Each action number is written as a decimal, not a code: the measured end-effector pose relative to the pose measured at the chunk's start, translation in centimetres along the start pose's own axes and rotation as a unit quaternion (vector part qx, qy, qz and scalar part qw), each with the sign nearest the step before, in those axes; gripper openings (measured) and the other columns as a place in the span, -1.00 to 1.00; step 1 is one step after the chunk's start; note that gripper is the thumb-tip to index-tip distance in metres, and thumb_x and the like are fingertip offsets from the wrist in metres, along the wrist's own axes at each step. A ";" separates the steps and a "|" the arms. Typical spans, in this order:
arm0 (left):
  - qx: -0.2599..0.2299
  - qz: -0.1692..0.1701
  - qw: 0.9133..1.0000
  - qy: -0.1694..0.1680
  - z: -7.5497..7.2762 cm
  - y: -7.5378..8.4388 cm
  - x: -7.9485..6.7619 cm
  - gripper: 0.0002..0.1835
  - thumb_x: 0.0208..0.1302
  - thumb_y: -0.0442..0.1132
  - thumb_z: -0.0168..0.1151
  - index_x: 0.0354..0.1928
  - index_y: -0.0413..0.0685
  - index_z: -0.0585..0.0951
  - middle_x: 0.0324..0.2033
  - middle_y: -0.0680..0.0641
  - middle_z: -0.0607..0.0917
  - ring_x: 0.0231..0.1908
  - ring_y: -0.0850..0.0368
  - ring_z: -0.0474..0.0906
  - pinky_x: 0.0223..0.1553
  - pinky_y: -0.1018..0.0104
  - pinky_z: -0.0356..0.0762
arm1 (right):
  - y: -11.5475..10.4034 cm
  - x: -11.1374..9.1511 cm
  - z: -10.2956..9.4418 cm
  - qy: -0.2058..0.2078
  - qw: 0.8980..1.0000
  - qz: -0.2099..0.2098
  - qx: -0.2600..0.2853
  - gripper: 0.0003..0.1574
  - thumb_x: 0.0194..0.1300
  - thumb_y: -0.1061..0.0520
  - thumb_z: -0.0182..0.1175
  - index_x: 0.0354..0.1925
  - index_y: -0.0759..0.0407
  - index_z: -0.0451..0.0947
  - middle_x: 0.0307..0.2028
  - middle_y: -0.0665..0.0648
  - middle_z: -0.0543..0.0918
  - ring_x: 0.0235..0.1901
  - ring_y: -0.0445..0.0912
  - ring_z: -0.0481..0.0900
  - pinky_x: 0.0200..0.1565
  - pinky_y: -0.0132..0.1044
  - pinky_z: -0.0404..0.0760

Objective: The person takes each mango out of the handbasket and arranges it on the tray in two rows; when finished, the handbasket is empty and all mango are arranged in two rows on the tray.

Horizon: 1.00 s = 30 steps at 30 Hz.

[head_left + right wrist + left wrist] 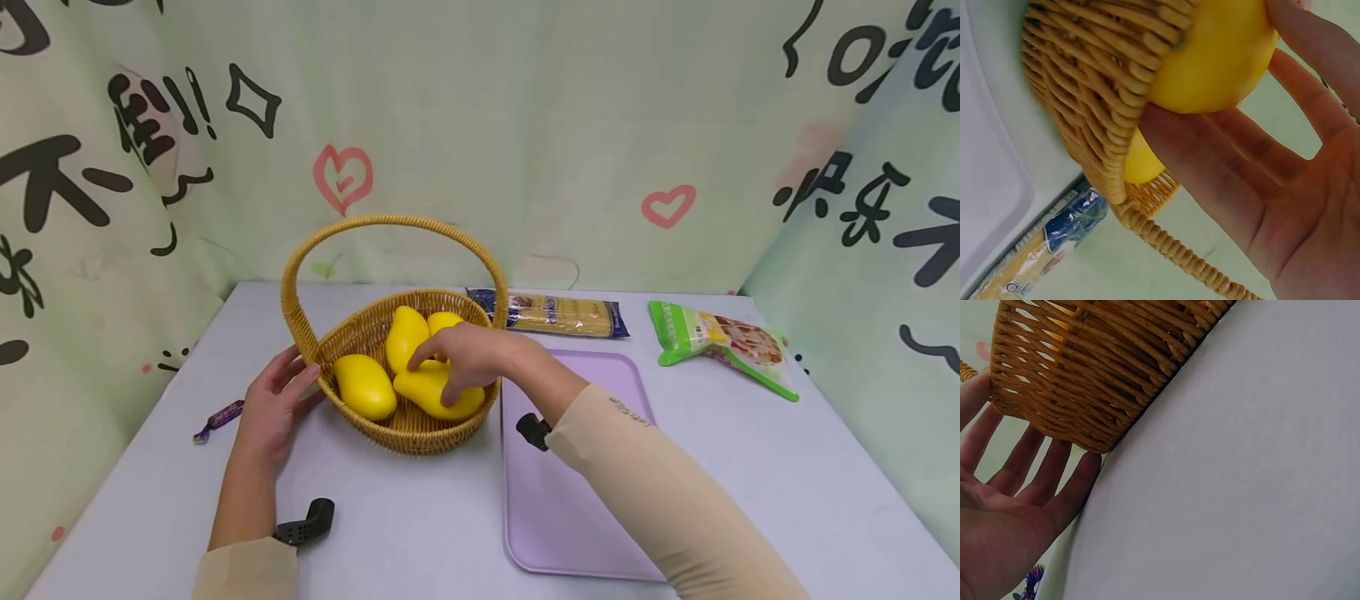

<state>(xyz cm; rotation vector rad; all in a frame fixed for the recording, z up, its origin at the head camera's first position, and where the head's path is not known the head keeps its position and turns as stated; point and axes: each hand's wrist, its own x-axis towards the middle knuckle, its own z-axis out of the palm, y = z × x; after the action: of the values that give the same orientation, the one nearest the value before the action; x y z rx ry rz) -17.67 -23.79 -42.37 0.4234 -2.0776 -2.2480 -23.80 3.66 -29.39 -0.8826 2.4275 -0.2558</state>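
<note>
A wicker basket (408, 442) with a tall arched handle holds several yellow mangoes, one mango (365, 387) lying at its left side and another mango (407, 336) towards the back. My right hand (472, 354) reaches in from the right and holds the front-right mango (423, 390) between thumb and fingers. In the right wrist view, that hand's fingers lie along the mango (1219, 59) beside the basket's rim. My left hand (277, 404) is at the basket's left side near the handle's base. Its extended fingers (1054, 469) touch the woven wall (1085, 375) from outside.
Right of the basket lies a purple tray (570, 517), partly under my right forearm. A pasta packet (562, 315) sits behind it. At the back right is a green food bag (723, 342). A small purple-wrapped candy (221, 419) lies left of my left hand.
</note>
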 end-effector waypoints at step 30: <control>0.000 0.003 1.000 -0.003 -0.1 -0.4 0.2 -0.25 0.42 0.05 0.31 0.58 0.27 0.29 0.42 0.00 0.38 0.24 0.26 0.46 0.16 0.46 0.60 | 2.8 -8.3 -2.3 0.079 0.994 -0.037 0.072 -0.25 0.27 0.12 0.44 0.39 -0.24 0.52 0.40 -0.01 0.50 0.22 0.09 0.60 0.13 -0.07 0.67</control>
<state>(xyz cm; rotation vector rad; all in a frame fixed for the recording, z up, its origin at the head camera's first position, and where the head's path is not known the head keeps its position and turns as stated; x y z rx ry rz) -17.73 -23.89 -42.83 0.4104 -2.0788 -2.2475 -21.25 11.08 -24.91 -0.9183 2.4858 -0.5409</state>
